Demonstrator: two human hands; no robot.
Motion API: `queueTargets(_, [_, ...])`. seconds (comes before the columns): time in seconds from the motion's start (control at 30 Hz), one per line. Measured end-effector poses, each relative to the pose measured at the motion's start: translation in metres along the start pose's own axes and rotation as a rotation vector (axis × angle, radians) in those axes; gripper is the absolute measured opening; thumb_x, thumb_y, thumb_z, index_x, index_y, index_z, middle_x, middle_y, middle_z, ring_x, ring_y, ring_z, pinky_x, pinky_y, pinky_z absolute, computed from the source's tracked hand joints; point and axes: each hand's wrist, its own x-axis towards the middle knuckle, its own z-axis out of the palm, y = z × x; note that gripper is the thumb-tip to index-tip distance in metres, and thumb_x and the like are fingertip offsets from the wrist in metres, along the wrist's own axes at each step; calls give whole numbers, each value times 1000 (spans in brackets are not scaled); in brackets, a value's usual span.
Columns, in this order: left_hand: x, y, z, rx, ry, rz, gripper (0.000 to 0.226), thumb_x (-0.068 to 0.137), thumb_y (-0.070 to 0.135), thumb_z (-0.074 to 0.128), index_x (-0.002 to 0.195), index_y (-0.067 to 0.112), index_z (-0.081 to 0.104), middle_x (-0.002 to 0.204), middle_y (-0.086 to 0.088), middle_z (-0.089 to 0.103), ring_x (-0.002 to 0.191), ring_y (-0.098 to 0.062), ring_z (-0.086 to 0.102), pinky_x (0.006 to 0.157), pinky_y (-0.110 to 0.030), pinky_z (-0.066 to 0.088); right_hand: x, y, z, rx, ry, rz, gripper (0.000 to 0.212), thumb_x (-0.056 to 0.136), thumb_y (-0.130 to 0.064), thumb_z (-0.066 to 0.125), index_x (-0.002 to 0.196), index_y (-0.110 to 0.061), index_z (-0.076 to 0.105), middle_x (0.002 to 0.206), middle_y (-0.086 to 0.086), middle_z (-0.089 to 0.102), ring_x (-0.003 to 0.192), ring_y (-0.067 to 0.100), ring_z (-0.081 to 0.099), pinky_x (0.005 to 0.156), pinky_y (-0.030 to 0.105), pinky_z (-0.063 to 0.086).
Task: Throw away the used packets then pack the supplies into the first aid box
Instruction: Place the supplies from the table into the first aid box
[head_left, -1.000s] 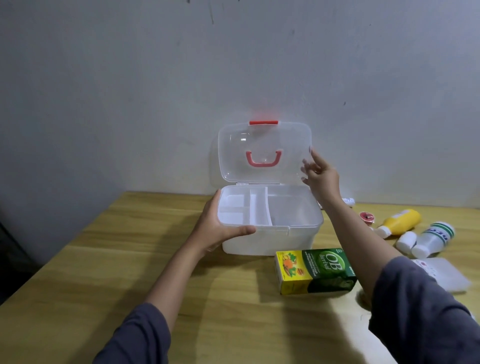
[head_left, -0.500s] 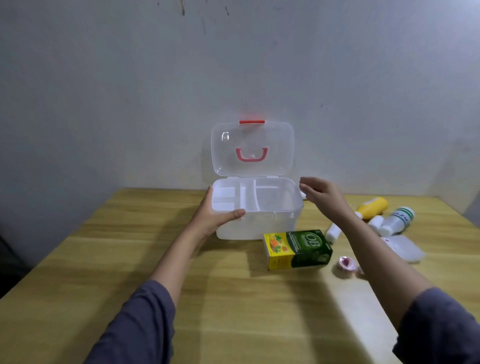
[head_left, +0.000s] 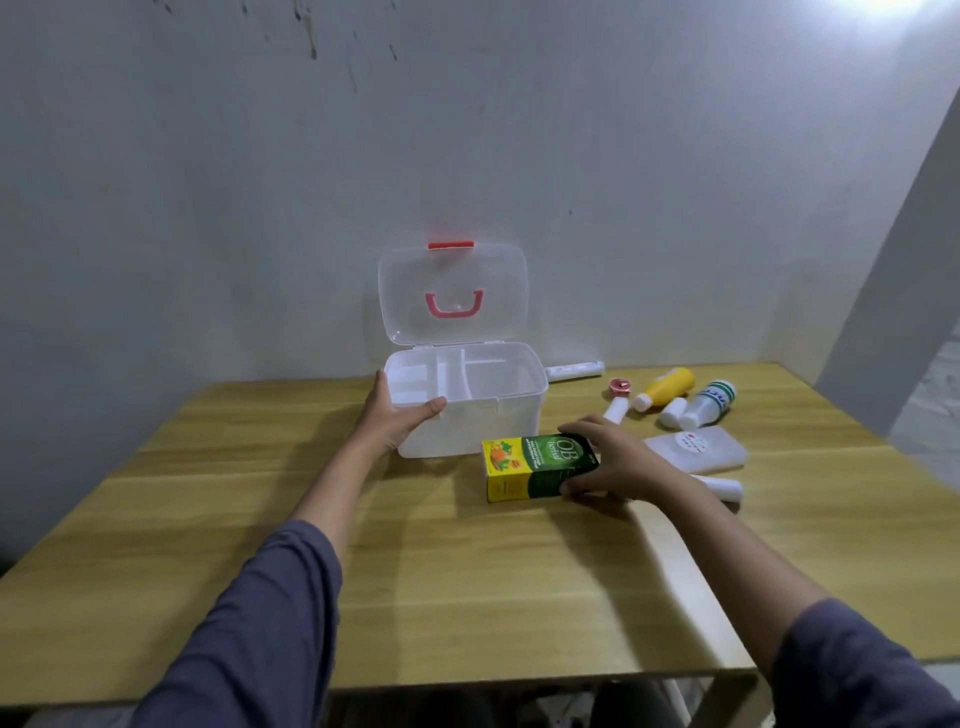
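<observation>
Table: pale wooden top filling the lower half of the frame, pushed against a grey wall.
Left hand: left of centre, clasped on the near left corner of the first aid box; thumb lies along the front rim, fingers wrap the left wall.
First aid box: white, at the middle of the frame on the table; the lid stands upright against the wall, clear, with a red handle and red latch. Inside, dividers split the left part into small compartments, and a bigger one lies to the right; nothing shows in them.
Green and yellow carton: lies on its long side just in front of the box's right end, yellow end toward the left.
Right hand: right of centre, closed around the carton's green right end; fingers lie over the top edge, thumb presses the near lower side. The carton rests on the table under this grip and sticks out leftward from the palm.
White tube: behind the box's right corner, by the wall.
Red round tin: right of the box, well apart from the hands.
Yellow bottle: lying on its side, white cap toward the tin.
White bottle with green label: lying on its side, just right of the yellow one.
Flat white pouch: just beyond the right wrist.
</observation>
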Motion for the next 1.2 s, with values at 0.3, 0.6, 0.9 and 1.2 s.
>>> queueTargets(0.3, [1,-4,4,-15,40,-3,133,41,65,75,154,23,19,156,-3,34,143,-23,34,116,-47,34,-20,2,-41,321,103,-19,65,56,-17,87,115,-24,60,115,-3,61,114,14,57,98,34,48])
queueTargets(0.6, [8,-4,0,27,68,42,123,40,59,79,147,19,34,147,-2,45,134,-23,45,110,-44,42,30,-38,-68,258,391,-112,68,61,-16,85,123,-12,57,120,7,56,108,19,54,89,29,43])
queueTargets(0.9, [15,-6,-7,24,-16,137,105,44,57,88,136,28,47,134,6,59,123,-14,56,105,-43,48,90,-60,-65,-162,296,-44,71,60,-21,84,124,-7,56,120,14,52,109,29,52,87,32,41])
queueTargets(1.2, [18,-15,-1,-12,38,141,90,47,51,85,128,31,51,126,9,61,119,-12,58,99,-33,49,116,-82,-61,-430,193,-18,46,56,-14,83,94,3,64,93,9,40,107,31,46,74,31,43])
